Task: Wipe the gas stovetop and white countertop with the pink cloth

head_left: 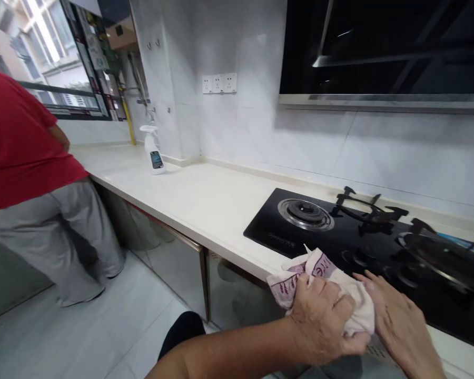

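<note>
My left hand (322,316) is closed around a white cloth (363,302) with purple print, bunched up at the front edge of the cooktop. Close beside it, my right hand (398,321) lies with its fingers stretched out, touching the cloth's right side near the hob's edge. Both hands are over the front of the black gas cooktop (270,223). Its left burner (306,213) has no grate on it, while a black pan support (373,213) rests further back on the glass.
A white spray bottle (155,152) stands on the pale countertop (205,195). At the left, a person in a red top (27,142) leans over the counter by the window. A black range hood (383,52) hangs above the cooktop. Wall sockets (219,83) are behind.
</note>
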A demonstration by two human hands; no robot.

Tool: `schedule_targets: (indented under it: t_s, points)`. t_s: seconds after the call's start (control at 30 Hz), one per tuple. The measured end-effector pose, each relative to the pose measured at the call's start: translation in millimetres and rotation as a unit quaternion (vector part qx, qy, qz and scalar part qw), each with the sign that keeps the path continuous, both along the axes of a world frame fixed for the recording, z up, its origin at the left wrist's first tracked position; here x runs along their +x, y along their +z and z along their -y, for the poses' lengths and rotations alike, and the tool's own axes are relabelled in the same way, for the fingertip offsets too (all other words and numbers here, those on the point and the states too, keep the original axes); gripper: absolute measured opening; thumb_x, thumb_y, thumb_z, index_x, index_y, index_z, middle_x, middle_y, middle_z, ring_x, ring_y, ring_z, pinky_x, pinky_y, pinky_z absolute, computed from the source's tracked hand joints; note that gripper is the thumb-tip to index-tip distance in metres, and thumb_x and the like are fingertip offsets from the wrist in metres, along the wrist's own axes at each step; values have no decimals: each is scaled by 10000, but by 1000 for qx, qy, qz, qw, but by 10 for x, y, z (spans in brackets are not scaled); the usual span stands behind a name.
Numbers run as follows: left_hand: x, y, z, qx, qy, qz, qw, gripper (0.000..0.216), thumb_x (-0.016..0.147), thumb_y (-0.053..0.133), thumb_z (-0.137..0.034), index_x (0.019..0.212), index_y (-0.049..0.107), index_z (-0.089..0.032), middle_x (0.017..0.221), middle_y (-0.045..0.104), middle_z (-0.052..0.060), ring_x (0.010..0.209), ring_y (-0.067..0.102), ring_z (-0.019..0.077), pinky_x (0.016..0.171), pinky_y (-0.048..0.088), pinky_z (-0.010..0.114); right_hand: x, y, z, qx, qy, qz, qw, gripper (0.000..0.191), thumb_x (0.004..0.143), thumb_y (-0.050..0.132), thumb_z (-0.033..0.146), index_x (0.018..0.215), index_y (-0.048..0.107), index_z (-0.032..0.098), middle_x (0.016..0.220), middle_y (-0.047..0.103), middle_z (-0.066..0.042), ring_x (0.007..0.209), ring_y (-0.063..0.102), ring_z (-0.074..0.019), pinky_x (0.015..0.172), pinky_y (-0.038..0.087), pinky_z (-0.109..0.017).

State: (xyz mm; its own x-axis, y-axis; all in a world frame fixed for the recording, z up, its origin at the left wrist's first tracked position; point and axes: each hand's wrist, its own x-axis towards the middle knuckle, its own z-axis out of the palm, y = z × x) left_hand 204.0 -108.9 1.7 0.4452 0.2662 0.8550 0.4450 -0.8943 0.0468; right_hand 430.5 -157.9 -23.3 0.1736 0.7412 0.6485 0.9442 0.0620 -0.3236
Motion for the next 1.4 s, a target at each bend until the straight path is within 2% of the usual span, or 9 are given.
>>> schedule_targets:
  t_s: [0.1, 0.2, 0.33, 0.43, 0.57, 0.77, 0.93, 1.13, 1.4]
  points:
    - [36, 85, 5, -19, -19, -48, 998, 437, 903, 642, -575, 1100, 681, -187, 982, 682, 85, 917, 619, 274, 839, 402, 471, 17, 59, 3, -11, 28, -1, 1000, 603, 998, 243, 575, 1292, 699, 310, 1321, 716, -89, 1280, 646, -299, 1120, 491, -550]
    - [-125, 167, -30, -48, -77, -87, 992, 630, 914, 628, -686, 1292, 632, -183, 1191, 695, 133, 1060, 634, 301, 942, 423, 491, -137, 229, 39, -5, 13, -60, 998, 556, 1031, 302, 584, 1307, 672, 275, 1405, 670, -91, 1352, 588, -307, 1186, 411, -594]
    - [-491, 387, -120, -117, -152, -58, 980, 802, 928, 607, -723, 1522, 470, -202, 1468, 596, 191, 1332, 559, 326, 1094, 417, 494, -526, 558, 160, 89, -23, -123, 988, 493, 1025, 448, 629, 1180, 704, 237, 1360, 666, -134, 1290, 602, -333, 1124, 440, -593]
    - [-755, 644, -356, -167, -100, 0, 981, 553, 1009, 563, -548, 1461, 546, -229, 1477, 606, 162, 1389, 534, 308, 1138, 387, 500, -834, 696, 230, 132, -19, -10, 991, 421, 1027, 514, 585, 1200, 688, 244, 1351, 656, -132, 1306, 578, -341, 1107, 425, -575]
    - [-965, 850, -896, -200, 43, -23, 979, 370, 1034, 539, -432, 1315, 662, -225, 1429, 658, 140, 1399, 547, 295, 1169, 340, 536, -1168, 665, 132, 27, -1, 150, 988, 465, 931, 700, 517, 1319, 640, 267, 1448, 615, -132, 1339, 537, -401, 1061, 422, -605]
    - [-1068, 669, -1351, -260, 155, -178, 936, 476, 1030, 533, -521, 1401, 657, -251, 1579, 554, 170, 1498, 447, 383, 1176, 348, 631, -1743, 612, -225, -104, -23, 187, 977, 899, 639, 954, 545, 1384, 615, 173, 1397, 625, -243, 1269, 530, -521, 1006, 395, -707]
    - [-1085, 656, -1361, -256, 154, -215, 930, 464, 1083, 404, -462, 1459, 623, -303, 1628, 516, 124, 1538, 395, 380, 1178, 343, 655, -2176, 679, -449, -87, 2, 171, 981, 799, 709, 938, 530, 1353, 603, 197, 1332, 645, -188, 1257, 534, -431, 1069, 383, -649]
    - [-1094, 727, -1372, -268, 156, -220, 925, 447, 1088, 380, -418, 1437, 636, -307, 1618, 533, 102, 1538, 400, 335, 1189, 351, 628, -1956, 648, -353, -43, 56, 145, 987, 656, 775, 918, 366, 1329, 582, 259, 1320, 669, -72, 1203, 570, -299, 1076, 366, -513]
    - [-1090, 689, -1357, -259, 163, -219, 926, 449, 1072, 435, -439, 1442, 641, -289, 1612, 538, 117, 1541, 402, 367, 1184, 364, 641, -1031, 482, 264, 19, 32, 183, 982, 583, 908, 715, 288, 1460, 528, 273, 1353, 683, -75, 1256, 579, -294, 1143, 312, -483]
